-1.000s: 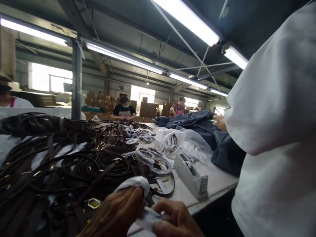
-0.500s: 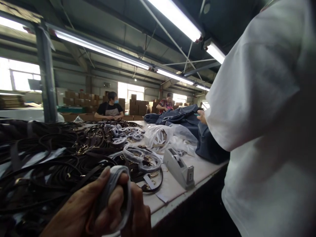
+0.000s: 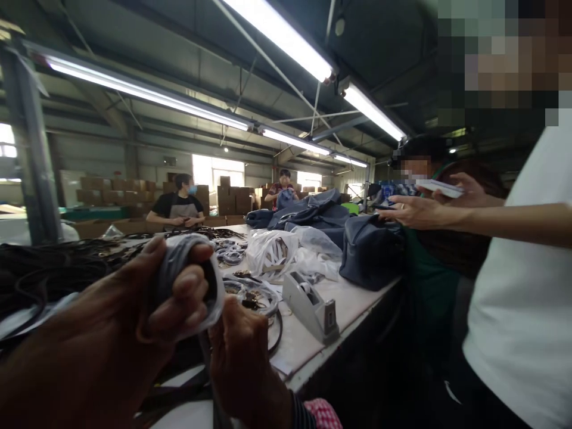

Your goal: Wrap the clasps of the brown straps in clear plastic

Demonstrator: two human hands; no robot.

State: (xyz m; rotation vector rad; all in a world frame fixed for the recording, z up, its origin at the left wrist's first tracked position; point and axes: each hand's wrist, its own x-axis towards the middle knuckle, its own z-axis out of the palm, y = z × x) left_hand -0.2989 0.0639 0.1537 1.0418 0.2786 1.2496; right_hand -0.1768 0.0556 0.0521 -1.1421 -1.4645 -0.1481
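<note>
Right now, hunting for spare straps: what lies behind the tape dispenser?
Clear plastic bags holding pale straps lie behind the tape dispenser, then a dark blue bag. Whatever the bags cover on the table is hidden.

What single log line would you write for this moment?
left hand: fingers shut on wrapped strap coil | right hand: touching coil's underside | nearby: tape dispenser, dark bag on table

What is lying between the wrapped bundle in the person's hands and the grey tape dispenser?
In the head view, a plastic-wrapped coil of straps lies on the table between the wrapped bundle and the tape dispenser.
</note>
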